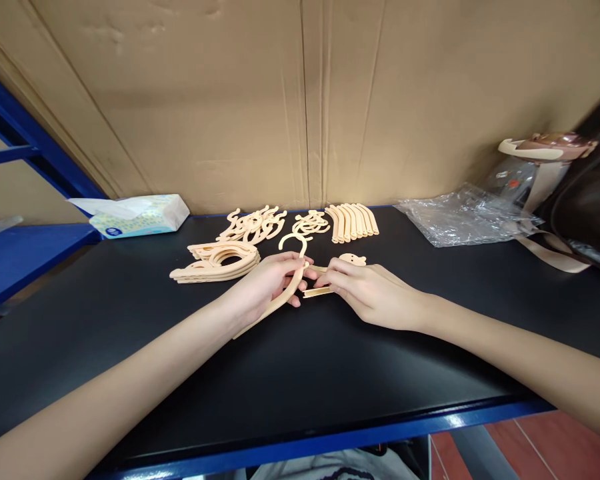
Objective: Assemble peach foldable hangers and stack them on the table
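My left hand [273, 279] is closed around a cream plastic hanger piece [275, 305], whose curved arm slants down toward the table's front. A curved hook [303, 247] rises from its top end, above my fingers. To the right, my right hand [375, 293] pinches another cream hanger arm [317, 292], its channelled end pointing at my left hand. Just beyond the right fingers shows a rounded cream part [353, 259] with small dark holes; whether it joins the held arm I cannot tell. The fingertips of both hands are close together and partly hide the pieces.
Behind my hands lie a stack of cream hanger pieces [215, 270], a loose heap of curved parts [253, 225], a small pile of hooks [311, 221] and a row of arms [351, 222]. A tissue pack [140, 217], plastic bag [465, 217] and strapped bottle [545, 160] stand on the black table [260, 400].
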Demonstrator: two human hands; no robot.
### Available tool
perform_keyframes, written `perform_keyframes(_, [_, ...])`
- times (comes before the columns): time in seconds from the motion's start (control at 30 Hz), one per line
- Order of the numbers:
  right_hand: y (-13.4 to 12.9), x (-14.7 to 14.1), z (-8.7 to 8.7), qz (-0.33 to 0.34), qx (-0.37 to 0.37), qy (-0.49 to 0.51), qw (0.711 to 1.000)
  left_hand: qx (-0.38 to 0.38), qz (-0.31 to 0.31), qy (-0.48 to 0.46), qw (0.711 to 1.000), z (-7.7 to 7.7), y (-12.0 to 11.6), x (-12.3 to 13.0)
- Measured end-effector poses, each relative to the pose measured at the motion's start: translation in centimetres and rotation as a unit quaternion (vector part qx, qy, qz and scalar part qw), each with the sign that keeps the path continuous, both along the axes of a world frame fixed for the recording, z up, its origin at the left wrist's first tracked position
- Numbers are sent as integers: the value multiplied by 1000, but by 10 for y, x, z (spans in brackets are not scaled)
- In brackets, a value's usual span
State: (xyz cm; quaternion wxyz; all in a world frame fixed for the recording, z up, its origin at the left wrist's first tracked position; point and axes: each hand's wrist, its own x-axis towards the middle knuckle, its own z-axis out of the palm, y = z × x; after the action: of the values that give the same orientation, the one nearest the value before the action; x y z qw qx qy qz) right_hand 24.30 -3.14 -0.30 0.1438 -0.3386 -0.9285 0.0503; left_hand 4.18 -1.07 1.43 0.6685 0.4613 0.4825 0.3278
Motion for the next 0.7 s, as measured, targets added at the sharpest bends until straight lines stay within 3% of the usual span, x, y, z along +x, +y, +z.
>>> perform_keyframes(0.37, [5, 4, -2, -46, 49, -9, 998, 8, -25, 15, 1000, 1, -2, -1])
perform_keyframes(0.7, [7, 3, -1, -54, 6, 6, 999, 3, -40, 16, 999, 1, 2, -3])
